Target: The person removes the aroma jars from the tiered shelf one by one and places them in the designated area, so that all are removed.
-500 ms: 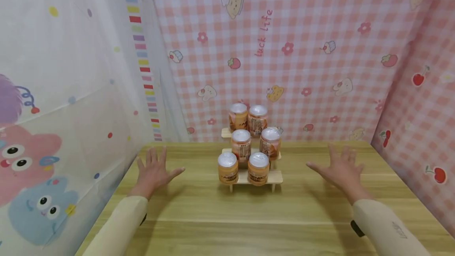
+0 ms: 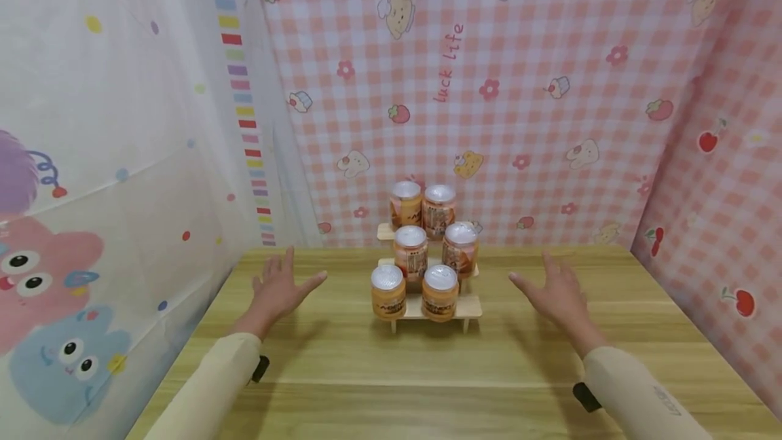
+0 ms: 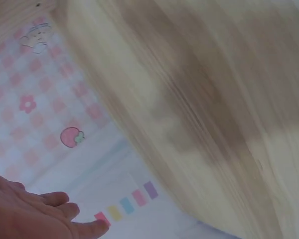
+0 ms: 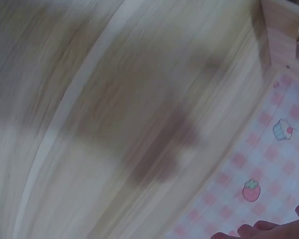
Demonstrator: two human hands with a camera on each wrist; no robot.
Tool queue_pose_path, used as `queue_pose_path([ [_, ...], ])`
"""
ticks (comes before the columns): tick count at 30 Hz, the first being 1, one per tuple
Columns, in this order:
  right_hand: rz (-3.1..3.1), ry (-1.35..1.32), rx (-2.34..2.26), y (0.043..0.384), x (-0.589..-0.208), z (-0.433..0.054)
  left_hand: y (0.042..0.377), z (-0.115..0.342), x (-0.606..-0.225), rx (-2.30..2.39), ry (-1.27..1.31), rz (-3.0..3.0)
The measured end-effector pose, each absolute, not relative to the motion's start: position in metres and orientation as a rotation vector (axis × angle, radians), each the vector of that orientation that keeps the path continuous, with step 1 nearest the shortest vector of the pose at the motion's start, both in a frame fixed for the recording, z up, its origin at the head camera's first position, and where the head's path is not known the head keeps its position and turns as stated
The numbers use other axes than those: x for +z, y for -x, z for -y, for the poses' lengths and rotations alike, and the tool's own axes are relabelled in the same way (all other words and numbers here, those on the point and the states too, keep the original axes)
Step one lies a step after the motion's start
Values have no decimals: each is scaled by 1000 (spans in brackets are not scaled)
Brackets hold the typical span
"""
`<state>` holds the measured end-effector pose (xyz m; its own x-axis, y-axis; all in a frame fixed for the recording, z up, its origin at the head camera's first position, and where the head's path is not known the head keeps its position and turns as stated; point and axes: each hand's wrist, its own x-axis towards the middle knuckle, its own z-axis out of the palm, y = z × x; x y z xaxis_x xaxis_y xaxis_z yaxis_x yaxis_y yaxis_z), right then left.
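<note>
Several small orange jars with silver lids stand in pairs on a three-tier wooden rack (image 2: pixel 469 305) in the middle of the table. The front pair is a left jar (image 2: pixel 388 294) and a right jar (image 2: pixel 439 294); a middle pair and a top pair rise behind. To the left of the rack, my left hand (image 2: pixel 277 292) hovers over the table with fingers spread, holding nothing. My right hand (image 2: pixel 556 297) is spread on the other side, thumb toward the rack, also holding nothing. Fingers of the left hand (image 3: pixel 40 214) and right hand (image 4: pixel 269 230) show in the wrist views.
The wooden table (image 2: pixel 421 365) runs back to a pink checked curtain (image 2: pixel 550 26). A white curtain with cartoon figures (image 2: pixel 146 121) borders the left side, and more checked cloth (image 2: pixel 721 223) borders the right.
Both hands have moved inward toward the rack, the left to the right and the right to the left. The head view has shifted slightly; the jars stay on the rack.
</note>
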<state>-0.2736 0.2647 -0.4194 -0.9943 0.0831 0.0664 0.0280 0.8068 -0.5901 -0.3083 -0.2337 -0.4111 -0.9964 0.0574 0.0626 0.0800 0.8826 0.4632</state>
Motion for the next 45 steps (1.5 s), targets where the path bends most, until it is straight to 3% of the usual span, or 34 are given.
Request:
queue_pose_path([
  [17,2774,105,1430,276,-435,-219,315,221,-395,-1534,6,2794],
  [45,2409,190,2052,267,-477,-182,339,179,-377,-2137,43,2323],
])
